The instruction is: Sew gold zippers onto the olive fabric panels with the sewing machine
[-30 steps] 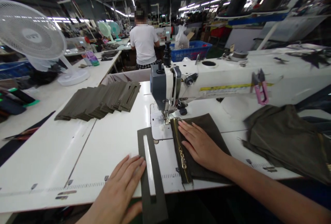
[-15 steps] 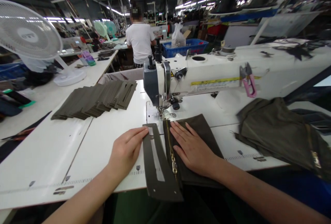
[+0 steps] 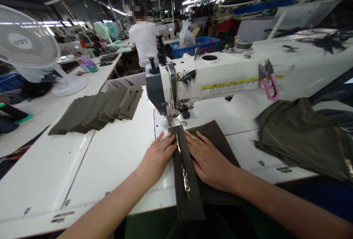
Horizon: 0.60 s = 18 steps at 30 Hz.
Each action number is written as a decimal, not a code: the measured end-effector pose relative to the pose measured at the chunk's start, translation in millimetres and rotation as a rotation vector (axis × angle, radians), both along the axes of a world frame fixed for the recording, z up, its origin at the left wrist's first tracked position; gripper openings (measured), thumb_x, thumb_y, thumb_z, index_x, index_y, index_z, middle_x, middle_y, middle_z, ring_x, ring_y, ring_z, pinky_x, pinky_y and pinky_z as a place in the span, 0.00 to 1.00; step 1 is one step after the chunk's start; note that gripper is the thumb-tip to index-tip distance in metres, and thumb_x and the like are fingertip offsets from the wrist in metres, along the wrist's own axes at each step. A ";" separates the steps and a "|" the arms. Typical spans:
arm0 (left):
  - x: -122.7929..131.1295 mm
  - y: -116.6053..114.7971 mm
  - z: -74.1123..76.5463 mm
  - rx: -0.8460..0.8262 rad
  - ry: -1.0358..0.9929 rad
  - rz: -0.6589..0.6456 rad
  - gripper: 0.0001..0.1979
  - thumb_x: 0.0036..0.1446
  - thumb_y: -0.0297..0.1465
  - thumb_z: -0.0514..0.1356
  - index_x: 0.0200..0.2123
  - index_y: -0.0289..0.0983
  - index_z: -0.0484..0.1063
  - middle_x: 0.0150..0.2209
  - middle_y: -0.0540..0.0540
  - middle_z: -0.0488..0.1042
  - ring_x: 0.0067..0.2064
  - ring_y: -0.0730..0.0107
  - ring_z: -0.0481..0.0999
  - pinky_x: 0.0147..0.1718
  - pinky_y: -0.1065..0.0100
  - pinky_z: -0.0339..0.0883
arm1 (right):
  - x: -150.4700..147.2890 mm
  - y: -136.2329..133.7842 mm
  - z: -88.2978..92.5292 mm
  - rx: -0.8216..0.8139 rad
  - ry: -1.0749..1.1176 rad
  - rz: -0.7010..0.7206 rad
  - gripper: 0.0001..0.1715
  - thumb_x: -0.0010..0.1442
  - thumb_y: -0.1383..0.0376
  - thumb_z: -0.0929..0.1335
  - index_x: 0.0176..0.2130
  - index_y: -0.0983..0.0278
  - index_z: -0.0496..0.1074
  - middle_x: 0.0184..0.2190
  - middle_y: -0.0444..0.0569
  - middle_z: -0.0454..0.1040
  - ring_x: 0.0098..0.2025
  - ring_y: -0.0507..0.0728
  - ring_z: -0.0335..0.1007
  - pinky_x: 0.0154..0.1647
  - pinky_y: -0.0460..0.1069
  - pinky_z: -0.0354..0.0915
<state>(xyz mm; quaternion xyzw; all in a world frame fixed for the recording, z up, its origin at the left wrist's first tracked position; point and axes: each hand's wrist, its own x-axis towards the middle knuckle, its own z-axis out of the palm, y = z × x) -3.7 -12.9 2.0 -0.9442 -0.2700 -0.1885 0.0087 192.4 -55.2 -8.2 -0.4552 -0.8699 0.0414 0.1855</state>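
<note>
Head | left hand point(image 3: 157, 155) on slotted strip point(image 3: 192, 185) | right hand point(image 3: 211, 161) on cloth point(image 3: 220, 139) | hands outstretched

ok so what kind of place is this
Most likely a garment or bag sewing workshop: a sewing machine stands on the worktable, beside a stack of matching slotted pieces, with more workstations behind.

Finding on table point(image 3: 124, 150), before sewing machine point(image 3: 239, 70): strip point(image 3: 193, 180) over zipper point(image 3: 184, 174), left hand point(image 3: 158, 154) at left, right hand point(image 3: 209, 161) at right on cloth point(image 3: 219, 136). Finding stack of pieces point(image 3: 91, 110) on table's left, bundle point(image 3: 300, 136) at right, scissors point(image 3: 269, 82) on machine. Finding behind machine: person point(image 3: 145, 42), bag point(image 3: 187, 35) in basket point(image 3: 205, 47).
</note>
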 end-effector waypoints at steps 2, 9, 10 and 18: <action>0.8 0.0 2.2 -0.012 0.016 0.011 0.13 0.62 0.24 0.46 0.41 0.31 0.70 0.50 0.35 0.69 0.54 0.59 0.67 0.53 0.50 0.60 | -2.3 3.1 1.7 -0.020 0.039 -0.040 0.28 0.57 0.72 0.58 0.57 0.70 0.58 0.57 0.56 0.59 0.60 0.58 0.50 0.60 0.59 0.48; 4.8 2.2 7.8 0.040 0.072 0.008 0.16 0.64 0.26 0.42 0.41 0.31 0.69 0.47 0.36 0.71 0.53 0.61 0.68 0.54 0.51 0.60 | -18.2 9.9 4.3 -0.021 0.048 -0.168 0.26 0.62 0.64 0.58 0.59 0.61 0.55 0.55 0.54 0.61 0.56 0.61 0.54 0.55 0.61 0.51; 4.5 2.9 7.8 0.056 0.068 0.004 0.16 0.64 0.25 0.42 0.42 0.32 0.68 0.47 0.37 0.71 0.52 0.62 0.68 0.54 0.52 0.61 | -19.1 10.0 4.9 -0.021 0.050 -0.171 0.25 0.63 0.63 0.58 0.59 0.60 0.55 0.55 0.54 0.61 0.56 0.62 0.54 0.55 0.61 0.50; -2.8 9.7 2.1 0.152 0.113 -0.028 0.14 0.61 0.24 0.46 0.48 0.32 0.65 0.49 0.36 0.69 0.53 0.57 0.65 0.49 0.51 0.65 | -13.6 10.8 7.5 -0.078 0.125 -0.169 0.24 0.65 0.60 0.55 0.59 0.62 0.54 0.56 0.54 0.59 0.57 0.62 0.51 0.56 0.63 0.48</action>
